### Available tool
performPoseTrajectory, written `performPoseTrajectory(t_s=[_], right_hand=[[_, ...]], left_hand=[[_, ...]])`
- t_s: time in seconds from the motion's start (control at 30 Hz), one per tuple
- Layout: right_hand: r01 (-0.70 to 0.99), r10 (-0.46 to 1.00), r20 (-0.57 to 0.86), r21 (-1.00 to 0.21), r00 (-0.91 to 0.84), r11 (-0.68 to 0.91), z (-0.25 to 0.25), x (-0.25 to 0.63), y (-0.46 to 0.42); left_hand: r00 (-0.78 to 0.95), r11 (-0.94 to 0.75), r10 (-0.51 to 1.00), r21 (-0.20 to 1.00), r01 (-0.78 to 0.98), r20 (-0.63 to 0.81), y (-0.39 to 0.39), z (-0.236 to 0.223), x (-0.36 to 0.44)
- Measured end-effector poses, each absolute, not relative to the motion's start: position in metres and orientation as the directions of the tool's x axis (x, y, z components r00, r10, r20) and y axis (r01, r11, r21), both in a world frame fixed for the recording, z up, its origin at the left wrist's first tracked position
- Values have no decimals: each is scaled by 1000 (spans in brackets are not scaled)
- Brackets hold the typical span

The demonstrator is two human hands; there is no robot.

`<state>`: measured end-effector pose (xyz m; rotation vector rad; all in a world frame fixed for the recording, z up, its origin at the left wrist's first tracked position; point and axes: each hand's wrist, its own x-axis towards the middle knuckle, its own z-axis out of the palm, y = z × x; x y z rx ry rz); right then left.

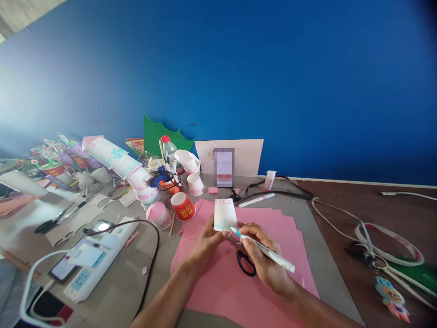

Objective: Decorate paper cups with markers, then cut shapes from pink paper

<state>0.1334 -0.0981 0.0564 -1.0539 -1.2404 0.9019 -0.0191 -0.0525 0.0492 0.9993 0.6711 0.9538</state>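
In the head view, the white paper cup (224, 213) with blue-green and pink drawing stands upside down in the left grip (209, 237), narrow rim up against its sides near the base. Left of the grips, an open red paper cup with gold print (183, 207) tilts toward the camera and looks hollow. Beyond it are a small white cup with a pink pattern (195, 184), a clear plastic bottle with a red cap (168, 148), and a leaning stack of decorated white cups (114, 158). Beyond the right grip (260, 248), a small translucent tub (269, 181) has contents too small to tell.

The left grip is closed around the cup; the right pinches a white marker with a blue tip (268, 253), tip at the cup's side. Black-handled scissors (246, 263) lie between the forearms on pink paper sheets (211, 287).
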Motion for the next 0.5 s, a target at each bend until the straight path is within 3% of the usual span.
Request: performPoseTrajectory(t_s=[0.33,0.5], right_hand=[[6,952,276,-961,129,278,53,133,-97],[2,956,268,-963,121,270,50,133,-98]], left_hand=[[427,311,890,895,-320,-157,-55,62,-18],[439,276,892,900,-337,-109,-54,60,-17]])
